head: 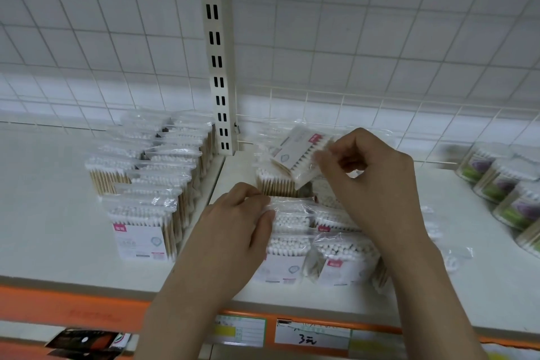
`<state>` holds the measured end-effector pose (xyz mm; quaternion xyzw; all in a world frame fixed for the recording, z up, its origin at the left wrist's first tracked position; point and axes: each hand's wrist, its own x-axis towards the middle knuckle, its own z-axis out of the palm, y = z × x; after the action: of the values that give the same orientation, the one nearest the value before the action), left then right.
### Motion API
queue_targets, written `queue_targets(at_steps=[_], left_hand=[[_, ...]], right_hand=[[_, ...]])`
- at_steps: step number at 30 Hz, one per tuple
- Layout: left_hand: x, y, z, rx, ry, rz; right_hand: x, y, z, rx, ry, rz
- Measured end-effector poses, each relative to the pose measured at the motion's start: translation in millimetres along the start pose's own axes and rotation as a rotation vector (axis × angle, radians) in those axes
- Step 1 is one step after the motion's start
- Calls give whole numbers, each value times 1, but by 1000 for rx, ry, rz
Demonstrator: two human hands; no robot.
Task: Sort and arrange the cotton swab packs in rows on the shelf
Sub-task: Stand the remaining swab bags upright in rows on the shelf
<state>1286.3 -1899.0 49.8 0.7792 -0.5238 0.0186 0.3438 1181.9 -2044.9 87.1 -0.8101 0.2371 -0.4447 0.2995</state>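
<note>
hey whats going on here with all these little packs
A person is arranging cotton swab packs on a white store shelf. The right hand holds one pack lifted and tilted above a loose group, while the left hand grips the top of a standing pack in that group. To the left, two neat rows of packs already stand. Round swab tubs sit at far right.

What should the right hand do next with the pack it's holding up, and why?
Probably lower the lifted pack upright into the group in front of it. The right hand pinches it tilted above the standing packs, while the left hand holds one of those by its top, seemingly steadying the row.
</note>
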Motion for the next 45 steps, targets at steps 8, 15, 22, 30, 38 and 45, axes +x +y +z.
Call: queue_targets(at_steps=[8, 15, 22, 30, 38, 45], left_hand=[[2, -1, 1, 20, 5, 6], [3, -3, 1, 21, 26, 26], [5, -4, 2, 31, 36, 34], [7, -7, 0, 24, 25, 29], [13, -9, 6, 120, 35, -26], [16, -9, 5, 104, -22, -41]], right_hand=[[7, -3, -1, -39, 1, -81], [12, -3, 7, -178, -65, -161], [13, -3, 16, -340, -251, -286], [11, 11, 25, -448, -509, -242], [17, 15, 14, -387, -506, -168], [35, 17, 23, -549, -468, -189]])
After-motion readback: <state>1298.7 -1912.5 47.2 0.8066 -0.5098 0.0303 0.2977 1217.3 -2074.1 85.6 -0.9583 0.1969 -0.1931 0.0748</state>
